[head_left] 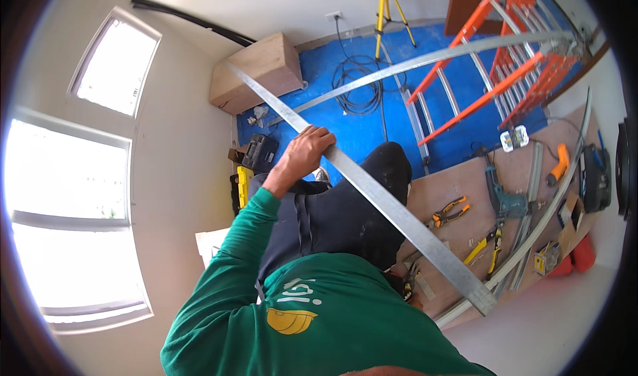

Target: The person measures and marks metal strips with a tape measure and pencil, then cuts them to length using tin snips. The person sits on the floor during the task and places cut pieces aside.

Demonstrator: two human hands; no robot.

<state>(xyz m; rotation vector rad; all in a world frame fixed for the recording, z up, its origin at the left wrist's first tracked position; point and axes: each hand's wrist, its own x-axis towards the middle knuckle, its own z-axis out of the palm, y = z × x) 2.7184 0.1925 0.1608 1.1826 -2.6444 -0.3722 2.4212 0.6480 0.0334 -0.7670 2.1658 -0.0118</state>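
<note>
Blue floor sheeting (pixel 372 133) spreads beneath a long metal channel (pixel 372 193); I see the left hand (pixel 307 151) wrapped tight around it near mid-length, likely for balance. Pliers (pixel 450 211) lie just right of the channel. No right hand shows.

A large plain brown cardboard box (pixel 258 70) stands far left against the wall, at the blue floor covering's (pixel 438 120) edge.

Matt grey metal strip (pixel 372 196) (smooth), rough plywood board (pixel 465 183), glossy blue floor sheet (pixel 359 126)
</note>
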